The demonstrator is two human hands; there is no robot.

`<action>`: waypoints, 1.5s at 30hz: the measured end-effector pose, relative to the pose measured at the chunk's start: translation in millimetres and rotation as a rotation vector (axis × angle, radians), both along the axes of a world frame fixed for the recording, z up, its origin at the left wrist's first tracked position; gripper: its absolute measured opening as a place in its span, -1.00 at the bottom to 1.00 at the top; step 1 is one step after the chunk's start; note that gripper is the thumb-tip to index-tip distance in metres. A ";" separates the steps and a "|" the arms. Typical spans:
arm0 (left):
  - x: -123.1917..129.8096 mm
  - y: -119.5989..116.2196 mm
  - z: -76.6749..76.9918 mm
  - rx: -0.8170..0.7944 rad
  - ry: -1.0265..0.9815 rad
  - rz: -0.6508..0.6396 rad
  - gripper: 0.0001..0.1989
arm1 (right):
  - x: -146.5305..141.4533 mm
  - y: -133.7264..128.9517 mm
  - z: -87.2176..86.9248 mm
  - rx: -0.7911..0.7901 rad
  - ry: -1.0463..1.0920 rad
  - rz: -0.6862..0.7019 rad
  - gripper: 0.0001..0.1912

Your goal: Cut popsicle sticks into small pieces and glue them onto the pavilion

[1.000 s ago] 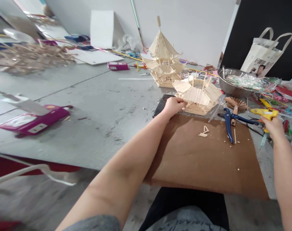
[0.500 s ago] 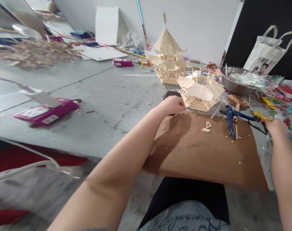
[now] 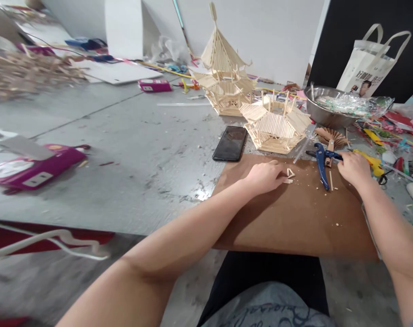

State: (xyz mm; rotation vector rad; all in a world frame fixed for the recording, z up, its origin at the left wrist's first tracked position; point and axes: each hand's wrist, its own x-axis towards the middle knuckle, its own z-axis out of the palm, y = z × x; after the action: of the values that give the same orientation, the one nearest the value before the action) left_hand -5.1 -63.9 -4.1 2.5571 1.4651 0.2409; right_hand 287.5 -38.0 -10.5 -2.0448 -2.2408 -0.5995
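Blue cutter [image 3: 321,163], tote [image 3: 359,59] with Chinese lettering [image 3: 367,77]

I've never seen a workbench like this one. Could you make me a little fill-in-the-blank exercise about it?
1. The right hand is at the cutter, whose handles are ____.
2. The left hand is by the small wood pieces, over the ____ sheet.
3. In this view, the phone lies on the ____-hand side of the smaller stick model.
4. The glue gun beside the right hand is coloured ____.

Missing words: blue; brown; left; yellow.
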 end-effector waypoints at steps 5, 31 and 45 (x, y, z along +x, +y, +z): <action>1.2 -3.4 0.3 -0.005 0.016 -0.045 -0.76 | 5.8 0.5 -1.3 -0.080 -0.028 0.001 -0.67; 7.9 -0.1 -8.8 -0.010 0.004 -0.094 -0.82 | -54.0 -20.1 43.6 0.078 1.751 0.238 -0.75; 6.5 19.0 -12.6 -0.079 -0.040 -0.187 -0.84 | -70.7 -29.5 -16.4 -0.118 1.860 0.277 -0.73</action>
State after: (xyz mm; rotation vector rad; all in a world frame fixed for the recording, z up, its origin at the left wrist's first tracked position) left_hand 1.4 -44.8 -16.7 2.5882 1.1872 0.2010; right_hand 216.8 -67.4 -26.9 -1.0714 -1.1555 1.0584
